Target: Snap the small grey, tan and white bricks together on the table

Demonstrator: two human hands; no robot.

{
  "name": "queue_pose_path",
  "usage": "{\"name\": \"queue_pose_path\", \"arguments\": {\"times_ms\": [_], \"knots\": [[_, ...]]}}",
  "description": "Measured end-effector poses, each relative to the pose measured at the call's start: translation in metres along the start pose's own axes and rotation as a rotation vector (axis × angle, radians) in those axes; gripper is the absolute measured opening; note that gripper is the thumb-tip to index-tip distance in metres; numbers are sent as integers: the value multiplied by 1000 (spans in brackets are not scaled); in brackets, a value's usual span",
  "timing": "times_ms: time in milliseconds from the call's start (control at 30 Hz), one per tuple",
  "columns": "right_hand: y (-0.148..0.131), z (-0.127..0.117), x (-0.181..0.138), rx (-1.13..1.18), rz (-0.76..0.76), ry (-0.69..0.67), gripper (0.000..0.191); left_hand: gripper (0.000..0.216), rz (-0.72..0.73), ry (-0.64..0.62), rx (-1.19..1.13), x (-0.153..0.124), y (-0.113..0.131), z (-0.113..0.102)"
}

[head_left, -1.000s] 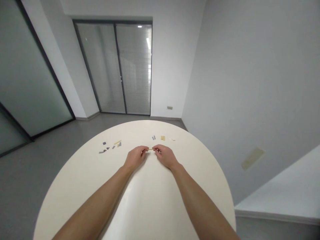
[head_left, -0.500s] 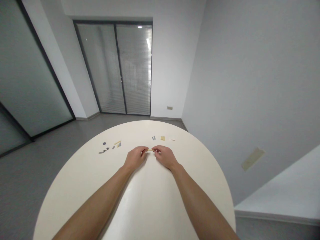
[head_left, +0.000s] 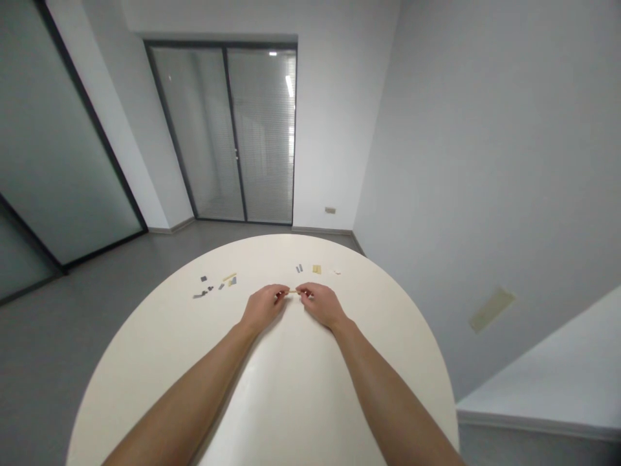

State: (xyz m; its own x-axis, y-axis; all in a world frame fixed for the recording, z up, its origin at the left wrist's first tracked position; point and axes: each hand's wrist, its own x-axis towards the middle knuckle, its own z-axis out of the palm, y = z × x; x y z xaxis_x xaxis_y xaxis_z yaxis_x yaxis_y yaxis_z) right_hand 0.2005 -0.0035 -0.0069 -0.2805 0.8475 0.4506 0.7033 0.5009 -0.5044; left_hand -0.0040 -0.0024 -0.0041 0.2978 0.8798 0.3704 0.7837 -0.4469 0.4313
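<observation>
1. A thin, pale tan strip (head_left: 293,292) looks straight; its finer details are too small to tell.
2. It runs crosswise, roughly level.
3. Its ends are hidden in the left hand's (head_left: 264,307) and right hand's (head_left: 321,304) fingertips.

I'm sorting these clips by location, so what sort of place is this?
Probably an office or small meeting room: there's a round, pale table, dark-framed glass panels with blinds, and a frosted glass partition at the left.

Soft light glares faintly on the table (head_left: 291,388).
</observation>
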Motion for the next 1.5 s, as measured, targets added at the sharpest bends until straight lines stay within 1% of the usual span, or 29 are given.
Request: {"name": "queue_pose_path", "arguments": {"times_ms": [500,1000,1233,1500], "knots": [[-4,-1,-1,5,-3,-9,25,22,-7,-7,-14,-1,4,-4],[-4,-1,-1,-4,4,-10,24,23,-13,-24,-38,-2,6,-5],[-3,-1,0,-16,7,-1,22,22,23,-14,-32,-2,4,-2],[-5,-1,0,-45,44,3,17,24,55,-42,-15,-2,5,-2]]}}
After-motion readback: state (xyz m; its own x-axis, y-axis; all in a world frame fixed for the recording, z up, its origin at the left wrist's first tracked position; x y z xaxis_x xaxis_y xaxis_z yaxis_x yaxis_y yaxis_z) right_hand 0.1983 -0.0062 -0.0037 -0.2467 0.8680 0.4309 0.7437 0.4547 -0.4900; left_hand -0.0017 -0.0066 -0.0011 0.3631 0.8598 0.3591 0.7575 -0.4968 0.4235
